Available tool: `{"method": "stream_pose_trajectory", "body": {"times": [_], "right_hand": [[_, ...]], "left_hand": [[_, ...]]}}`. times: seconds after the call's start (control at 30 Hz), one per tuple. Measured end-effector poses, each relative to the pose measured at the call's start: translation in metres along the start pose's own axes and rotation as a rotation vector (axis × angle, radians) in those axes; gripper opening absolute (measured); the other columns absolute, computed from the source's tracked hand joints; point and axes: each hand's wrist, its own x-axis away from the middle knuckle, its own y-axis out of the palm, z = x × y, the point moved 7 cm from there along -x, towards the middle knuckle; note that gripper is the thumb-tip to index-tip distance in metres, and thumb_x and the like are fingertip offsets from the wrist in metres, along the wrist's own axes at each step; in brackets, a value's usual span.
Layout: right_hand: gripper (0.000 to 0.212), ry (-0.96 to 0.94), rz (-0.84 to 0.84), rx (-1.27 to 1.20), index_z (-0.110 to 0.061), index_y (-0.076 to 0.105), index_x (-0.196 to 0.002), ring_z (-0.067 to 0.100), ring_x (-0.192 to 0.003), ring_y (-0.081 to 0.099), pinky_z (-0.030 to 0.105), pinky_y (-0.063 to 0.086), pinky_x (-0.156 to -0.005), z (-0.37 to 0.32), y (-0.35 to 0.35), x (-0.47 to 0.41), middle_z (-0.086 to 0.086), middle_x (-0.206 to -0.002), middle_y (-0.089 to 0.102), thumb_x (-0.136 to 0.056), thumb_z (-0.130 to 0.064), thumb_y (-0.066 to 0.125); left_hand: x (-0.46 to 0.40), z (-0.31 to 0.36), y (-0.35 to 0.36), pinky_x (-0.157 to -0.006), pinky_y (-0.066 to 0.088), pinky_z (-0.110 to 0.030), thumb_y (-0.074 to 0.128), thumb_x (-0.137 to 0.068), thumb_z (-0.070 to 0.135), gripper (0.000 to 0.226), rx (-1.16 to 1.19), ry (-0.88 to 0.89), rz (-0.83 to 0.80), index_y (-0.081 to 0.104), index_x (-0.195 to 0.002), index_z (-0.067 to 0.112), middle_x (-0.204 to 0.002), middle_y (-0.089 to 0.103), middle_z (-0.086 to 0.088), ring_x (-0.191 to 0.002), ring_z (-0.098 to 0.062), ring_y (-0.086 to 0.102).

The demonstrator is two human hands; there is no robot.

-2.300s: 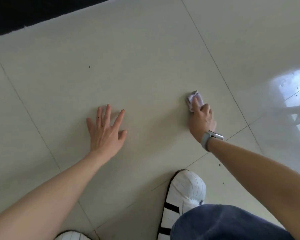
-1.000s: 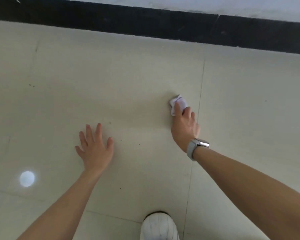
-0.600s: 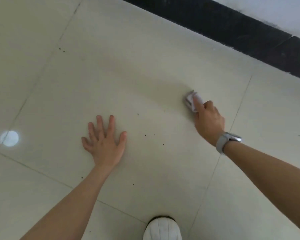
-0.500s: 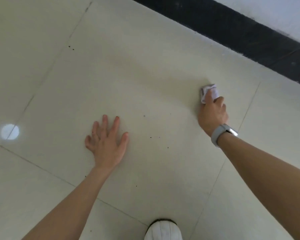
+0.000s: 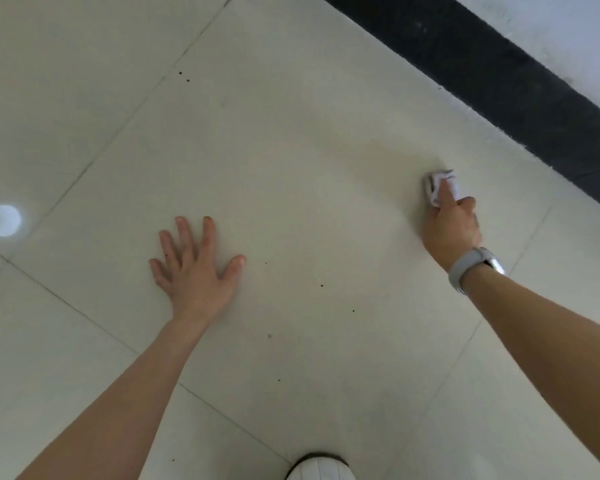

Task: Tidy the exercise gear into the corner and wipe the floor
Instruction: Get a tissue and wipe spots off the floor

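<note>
Head view shows the right hand [image 5: 451,227] gripping a small wadded white cloth [image 5: 442,186], index finger pressing it onto the tile floor [image 5: 309,140] near the black baseboard [image 5: 520,81]. The left hand [image 5: 196,268] lies flat, fingers spread, bracing well apart. Dark specks [image 5: 322,285] lie between the 2 hands, toward the person from the cloth, so the next stroke likely pulls back and leftward.

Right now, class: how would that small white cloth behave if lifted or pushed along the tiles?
The cloth looks crumpled under the right hand, so probably floppy and light. Pushed on the glossy floor, it would likely slide, not roll.
</note>
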Motion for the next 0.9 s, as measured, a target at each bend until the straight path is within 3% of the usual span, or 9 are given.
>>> {"method": "stream_pose_trajectory", "body": {"times": [0.1, 0.27, 0.33, 0.4, 0.57, 0.63, 0.7, 0.8, 0.9], "right_hand": [[0.062, -0.127, 0.044, 0.171, -0.015, 0.020, -0.143, 0.039, -0.107, 0.044, 0.040, 0.034, -0.063, -0.047, 0.020, 0.015, 0.022, -0.121, 0.039, -0.086, -0.003, 0.041], [0.052, -1.182, -0.243, 0.269, -0.025, 0.054, -0.121, 0.021, -0.070, 0.058, 0.025, 0.038, -0.043, -0.126, 0.091, 0.187, 0.000, -0.084, 0.059, -0.074, -0.015, 0.033], [0.049, -1.374, -0.317, 0.343, -0.030, 0.052, -0.119, 0.015, -0.064, 0.054, 0.024, 0.038, -0.044, -0.115, 0.098, 0.209, -0.006, -0.079, 0.058, -0.076, -0.018, 0.032], [0.052, -1.300, -0.260, 0.323, -0.029, 0.050, -0.124, 0.019, -0.068, 0.056, 0.026, 0.039, -0.044, -0.125, 0.084, 0.175, -0.001, -0.083, 0.058, -0.077, -0.013, 0.034], [0.062, -0.481, -0.118, 0.238, -0.027, 0.022, -0.143, 0.036, -0.109, 0.042, 0.040, 0.038, -0.068, -0.153, 0.034, 0.010, 0.018, -0.121, 0.040, -0.087, -0.004, 0.039], [0.063, -0.373, -0.094, 0.228, -0.022, 0.023, -0.143, 0.037, -0.113, 0.039, 0.040, 0.038, -0.072, -0.174, 0.036, -0.003, 0.020, -0.125, 0.038, -0.085, -0.004, 0.040], [0.063, -0.562, -0.099, 0.278, -0.021, 0.026, -0.142, 0.036, -0.110, 0.042, 0.039, 0.036, -0.067, -0.201, 0.057, 0.034, 0.020, -0.122, 0.042, -0.084, -0.004, 0.041], [0.060, -1.098, -0.163, 0.296, -0.023, 0.047, -0.131, 0.031, -0.082, 0.054, 0.033, 0.040, -0.058, -0.209, 0.095, 0.136, 0.010, -0.095, 0.056, -0.075, -0.007, 0.032], [0.062, -1.447, -0.250, 0.394, -0.030, 0.045, -0.127, 0.021, -0.069, 0.051, 0.027, 0.041, -0.056, -0.185, 0.107, 0.168, 0.001, -0.084, 0.057, -0.071, -0.008, 0.033]], "left_hand": [[0.001, 0.000, -0.001, -0.114, -0.001, -0.053, 0.041, -0.087, 0.059, 0.076, -0.035, 0.015, -0.034, -0.001, -0.146, 0.037, -0.157, -0.016, 0.000, -0.144, -0.027, -0.015], [-0.003, -0.016, -0.015, -0.114, 0.005, -0.049, 0.044, -0.086, 0.057, 0.072, -0.090, 0.151, -0.065, 0.006, -0.145, 0.042, -0.158, -0.011, 0.006, -0.146, -0.022, -0.010], [-0.004, -0.023, -0.019, -0.115, 0.002, -0.050, 0.051, -0.086, 0.051, 0.074, -0.090, 0.217, -0.071, 0.008, -0.145, 0.040, -0.158, -0.008, 0.006, -0.146, -0.021, -0.008], [-0.004, -0.027, -0.022, -0.115, 0.001, -0.052, 0.049, -0.085, 0.057, 0.074, -0.111, 0.269, -0.034, 0.009, -0.145, 0.039, -0.158, -0.006, 0.003, -0.146, -0.024, -0.008], [-0.003, -0.052, -0.019, -0.113, -0.003, -0.059, 0.045, -0.070, 0.077, 0.097, -0.098, -0.015, -0.044, -0.004, -0.145, 0.041, -0.156, -0.018, -0.009, -0.142, -0.039, -0.017], [-0.004, -0.050, -0.019, -0.112, -0.002, -0.061, 0.043, -0.069, 0.079, 0.098, -0.092, 0.003, -0.053, -0.006, -0.145, 0.041, -0.156, -0.019, -0.010, -0.141, -0.040, -0.017], [-0.004, -0.048, -0.020, -0.112, -0.003, -0.061, 0.043, -0.068, 0.079, 0.098, -0.089, 0.008, -0.070, -0.006, -0.144, 0.041, -0.156, -0.020, -0.010, -0.141, -0.040, -0.018], [-0.005, -0.051, -0.026, -0.113, 0.002, -0.059, 0.048, -0.071, 0.075, 0.095, -0.080, 0.016, -0.095, -0.002, -0.145, 0.042, -0.156, -0.018, -0.007, -0.142, -0.038, -0.016], [-0.009, -0.054, -0.032, -0.114, 0.009, -0.058, 0.055, -0.076, 0.063, 0.092, -0.134, 0.070, -0.165, -0.002, -0.145, 0.042, -0.156, -0.020, -0.007, -0.142, -0.039, -0.014]]}}
